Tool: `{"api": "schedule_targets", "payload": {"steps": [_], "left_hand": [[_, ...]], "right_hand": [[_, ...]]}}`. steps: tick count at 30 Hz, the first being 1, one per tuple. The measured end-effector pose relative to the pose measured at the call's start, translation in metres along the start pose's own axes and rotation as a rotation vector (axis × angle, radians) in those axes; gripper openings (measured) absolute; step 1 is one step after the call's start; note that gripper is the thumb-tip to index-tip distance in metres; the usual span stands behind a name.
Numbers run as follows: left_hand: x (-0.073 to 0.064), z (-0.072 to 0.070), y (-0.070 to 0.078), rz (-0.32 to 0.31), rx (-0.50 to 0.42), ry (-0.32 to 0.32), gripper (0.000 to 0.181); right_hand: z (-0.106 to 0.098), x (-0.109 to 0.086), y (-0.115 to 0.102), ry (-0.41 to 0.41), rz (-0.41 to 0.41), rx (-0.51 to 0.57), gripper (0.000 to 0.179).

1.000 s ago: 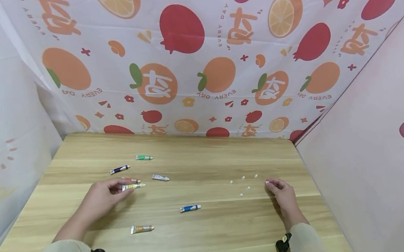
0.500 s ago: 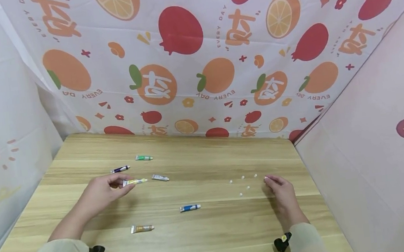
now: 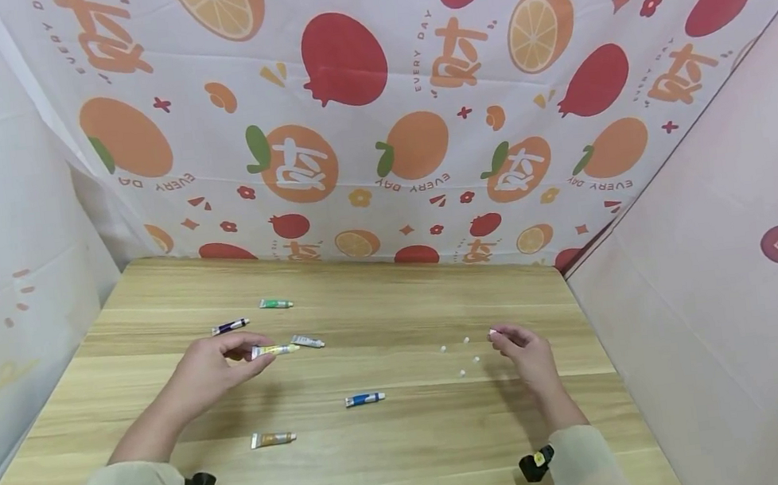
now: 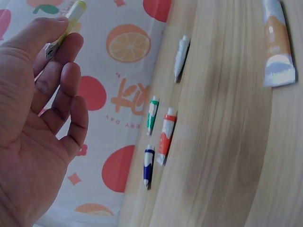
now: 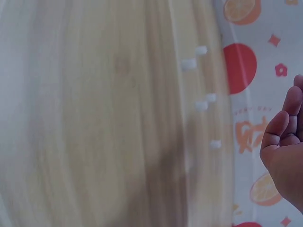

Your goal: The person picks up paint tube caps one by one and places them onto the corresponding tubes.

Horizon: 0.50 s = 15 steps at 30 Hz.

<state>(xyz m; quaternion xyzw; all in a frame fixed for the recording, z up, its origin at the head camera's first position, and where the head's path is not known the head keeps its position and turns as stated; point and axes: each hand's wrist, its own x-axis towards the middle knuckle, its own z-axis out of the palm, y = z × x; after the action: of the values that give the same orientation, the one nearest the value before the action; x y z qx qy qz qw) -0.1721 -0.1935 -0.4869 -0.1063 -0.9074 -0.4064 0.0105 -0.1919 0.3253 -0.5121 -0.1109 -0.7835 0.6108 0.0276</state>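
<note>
My left hand (image 3: 212, 371) pinches a yellow paint tube (image 3: 275, 351) between thumb and fingers, raised over the table; the left wrist view shows the tube (image 4: 71, 23) at the fingertips. My right hand (image 3: 527, 355) pinches a small white cap (image 3: 492, 332) at its fingertips. Those fingertips lie outside the right wrist view, where the hand (image 5: 286, 146) is cut off by the edge. Several more white caps (image 3: 462, 373) lie on the table to its left. A red tube (image 4: 165, 136) shows in the left wrist view; in the head view my left hand hides it.
Other paint tubes lie on the wooden table (image 3: 414, 464): green (image 3: 277, 303), purple (image 3: 230, 326), white (image 3: 308, 340), blue (image 3: 365, 399) and ochre (image 3: 273, 439). A fruit-print cloth (image 3: 372, 220) hangs behind the table; pale cloths hang at both sides.
My left hand has lifted the yellow tube from beside the red one and moved it right. My right hand, with its white cap, has moved left and slightly farther back.
</note>
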Motion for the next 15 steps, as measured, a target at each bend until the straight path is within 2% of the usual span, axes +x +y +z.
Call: {"api": "schedule_targets", "payload": {"steps": [9, 15], "left_hand": [[-0.002, 0.009, 0.019, 0.03, -0.014, 0.002, 0.02], [-0.002, 0.017, 0.032, 0.029, -0.036, 0.002, 0.019]], "right_hand": [[0.018, -0.014, -0.021, -0.034, -0.055, 0.077, 0.029], [0.026, -0.022, -0.029, -0.074, -0.09, 0.125, 0.024]]}}
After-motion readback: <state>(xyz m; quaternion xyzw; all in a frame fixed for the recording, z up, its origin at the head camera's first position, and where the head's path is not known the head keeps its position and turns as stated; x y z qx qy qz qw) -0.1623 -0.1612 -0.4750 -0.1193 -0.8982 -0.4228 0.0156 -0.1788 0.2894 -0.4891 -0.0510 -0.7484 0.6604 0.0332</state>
